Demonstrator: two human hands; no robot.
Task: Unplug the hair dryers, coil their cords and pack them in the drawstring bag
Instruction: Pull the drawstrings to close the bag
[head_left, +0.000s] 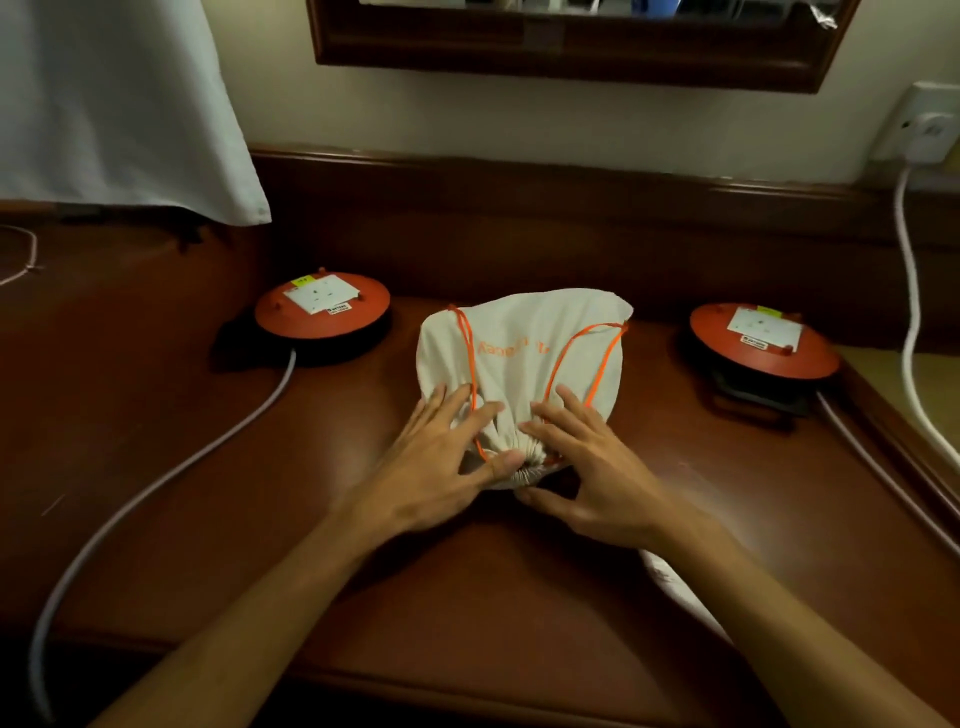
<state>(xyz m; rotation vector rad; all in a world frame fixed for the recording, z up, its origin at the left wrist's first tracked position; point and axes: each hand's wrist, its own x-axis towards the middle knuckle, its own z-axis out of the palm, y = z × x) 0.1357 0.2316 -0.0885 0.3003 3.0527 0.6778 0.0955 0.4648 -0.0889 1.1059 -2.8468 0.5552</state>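
A cream drawstring bag (524, 338) with orange cords and orange lettering lies bulging on the dark wooden desk (467, 597). Its mouth is gathered tight at the near end, between my hands. My left hand (441, 457) rests on the bag's near left side, fingers spread, thumb against the gathered mouth. My right hand (587, 467) lies on the near right side, fingers spread, thumb beneath the mouth. No hair dryer is in sight; whatever fills the bag is hidden by the cloth.
Two red cable reels with white socket plates stand on the desk, one at the left (322, 306) and one at the right (763, 338), each trailing a grey cable. A wall socket (924, 124) holds a white cord. A white cloth (119, 104) hangs at far left.
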